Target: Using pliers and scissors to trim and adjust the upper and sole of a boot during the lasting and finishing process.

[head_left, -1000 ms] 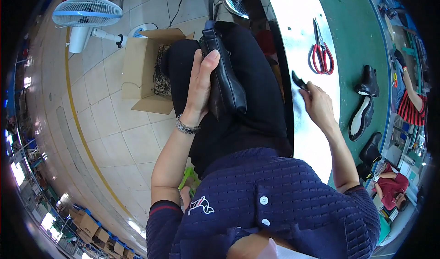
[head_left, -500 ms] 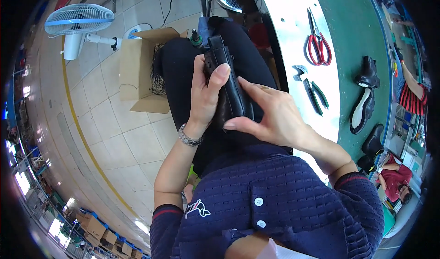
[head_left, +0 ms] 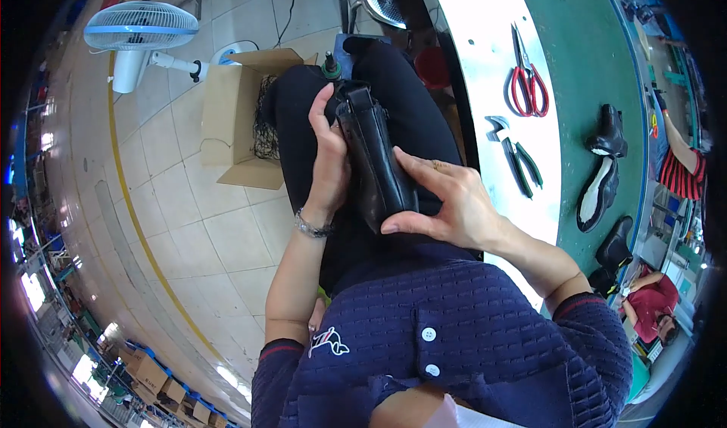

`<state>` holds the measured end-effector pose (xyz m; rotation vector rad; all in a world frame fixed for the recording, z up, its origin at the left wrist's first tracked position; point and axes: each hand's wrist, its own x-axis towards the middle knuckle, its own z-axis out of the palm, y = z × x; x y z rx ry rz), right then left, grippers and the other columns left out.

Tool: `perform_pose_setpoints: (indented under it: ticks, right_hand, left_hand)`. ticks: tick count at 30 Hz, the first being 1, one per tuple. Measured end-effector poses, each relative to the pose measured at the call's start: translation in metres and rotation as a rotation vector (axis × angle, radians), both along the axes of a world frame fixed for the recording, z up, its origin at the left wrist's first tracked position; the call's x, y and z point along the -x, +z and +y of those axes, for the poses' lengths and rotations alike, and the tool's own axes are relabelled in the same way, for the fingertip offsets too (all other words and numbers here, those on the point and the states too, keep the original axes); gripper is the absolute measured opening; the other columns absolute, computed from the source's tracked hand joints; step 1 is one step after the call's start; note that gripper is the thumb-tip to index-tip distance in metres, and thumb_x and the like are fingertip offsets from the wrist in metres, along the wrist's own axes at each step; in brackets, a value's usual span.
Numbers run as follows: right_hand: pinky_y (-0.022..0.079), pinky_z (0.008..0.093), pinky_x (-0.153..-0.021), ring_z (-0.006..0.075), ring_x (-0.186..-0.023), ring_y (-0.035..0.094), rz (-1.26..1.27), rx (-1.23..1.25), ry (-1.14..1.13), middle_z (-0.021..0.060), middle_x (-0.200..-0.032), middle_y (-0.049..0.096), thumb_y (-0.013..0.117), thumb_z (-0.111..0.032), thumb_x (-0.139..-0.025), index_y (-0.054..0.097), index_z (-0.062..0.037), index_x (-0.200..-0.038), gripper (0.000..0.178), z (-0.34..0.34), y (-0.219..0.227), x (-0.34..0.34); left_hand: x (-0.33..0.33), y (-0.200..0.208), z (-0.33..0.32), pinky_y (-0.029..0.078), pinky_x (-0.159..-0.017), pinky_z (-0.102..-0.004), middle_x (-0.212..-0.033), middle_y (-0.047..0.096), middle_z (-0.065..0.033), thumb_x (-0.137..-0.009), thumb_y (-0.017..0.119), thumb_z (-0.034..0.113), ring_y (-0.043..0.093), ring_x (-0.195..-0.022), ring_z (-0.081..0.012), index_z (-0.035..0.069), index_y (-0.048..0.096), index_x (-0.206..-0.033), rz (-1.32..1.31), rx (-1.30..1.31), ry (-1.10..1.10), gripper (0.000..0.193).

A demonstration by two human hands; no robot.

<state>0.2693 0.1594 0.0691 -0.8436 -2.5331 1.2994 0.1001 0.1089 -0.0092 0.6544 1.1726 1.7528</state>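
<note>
A black leather shoe [head_left: 377, 167] lies lengthwise over my lap, its strapped, narrower end pointing away from me. My left hand [head_left: 329, 159] supports its left side with the palm against the leather; one digit stretches up clear of the shoe, and the other fingers are mostly hidden beside it. Around the near, rounded end, my right hand [head_left: 447, 201] grips with the thumb on the near edge and the fingers along the right side. Just beyond the shoe stands a dark tool post with a green collar [head_left: 331, 68].
On the white bench to my right lie red-handled scissors [head_left: 528, 87] and green-handled pincers [head_left: 519, 159]. Several black shoes [head_left: 607, 136] rest on the green surface beyond. An open cardboard box [head_left: 221, 136] and a fan [head_left: 140, 31] stand at left. Other people sit at far right.
My left thumb has come off the shoe's top and the left hand has loosened along its side. The shoe has shifted slightly nearer to me, with my right hand still on it.
</note>
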Motion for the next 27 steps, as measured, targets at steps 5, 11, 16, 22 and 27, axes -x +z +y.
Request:
perform_pose_setpoints:
  ticks: [5, 11, 16, 22, 27]
  right_hand:
    - [0.048, 0.0408, -0.096, 0.0370, -0.114, 0.060, 0.130, -0.027, 0.029, 0.0253, -0.123, 0.060, 0.083, -0.045, -0.067, 0.055, 0.0085, -0.126, 0.084, -0.015, -0.002, -0.017]
    - [0.052, 0.0364, -0.088, 0.0294, -0.102, 0.066, 0.157, 0.297, -0.130, 0.0182, -0.115, 0.066, 0.058, -0.004, -0.088, 0.059, 0.0010, -0.124, 0.036, -0.006, -0.018, -0.047]
    - [0.037, 0.0433, -0.108, 0.0362, -0.131, 0.043, -0.048, -0.063, -0.058, 0.0152, -0.141, 0.047, 0.067, 0.002, -0.075, 0.039, -0.0062, -0.143, 0.074, 0.020, -0.035, -0.043]
    - [0.032, 0.0498, -0.110, 0.0355, -0.126, 0.048, 0.201, 0.066, 0.272, 0.0154, -0.134, 0.053, 0.083, -0.021, -0.065, 0.046, -0.0071, -0.137, 0.083, 0.060, -0.014, -0.032]
    - [0.051, 0.0406, -0.086, 0.0325, -0.096, 0.065, 0.253, 0.000, 0.255, 0.0174, -0.102, 0.065, 0.083, -0.028, -0.065, 0.055, -0.0021, -0.123, 0.070, 0.053, -0.004, -0.021]
  left_hand:
    - [0.015, -0.014, 0.001, 0.053, -0.080, -0.0341, -0.086, 0.065, -0.0141, -0.087, 0.014, 0.079, 0.064, -0.084, -0.0240, 0.003, 0.058, -0.111, -0.584, 0.225, -0.454, 0.091]
    - [-0.009, -0.005, 0.000, 0.050, -0.072, -0.0307, -0.077, 0.063, -0.0108, -0.088, 0.006, 0.078, 0.060, -0.074, -0.0200, 0.002, 0.060, -0.090, -0.307, 0.347, -0.318, 0.093]
    - [-0.008, 0.037, 0.021, 0.048, -0.075, -0.0335, -0.077, 0.062, -0.0139, -0.088, 0.007, 0.077, 0.060, -0.075, -0.0240, 0.001, 0.059, -0.086, -0.250, 0.171, -0.476, 0.092]
    - [0.020, 0.051, 0.043, 0.039, -0.092, -0.0440, -0.073, 0.060, -0.0103, -0.099, 0.006, 0.060, 0.058, -0.077, -0.0318, 0.009, 0.052, -0.084, -0.835, -0.297, -0.788, 0.071]
    - [0.037, 0.038, 0.036, 0.039, -0.093, -0.0445, -0.071, 0.059, -0.0094, -0.102, 0.007, 0.053, 0.059, -0.076, -0.0312, 0.010, 0.051, -0.086, -0.955, -0.430, -0.775, 0.064]
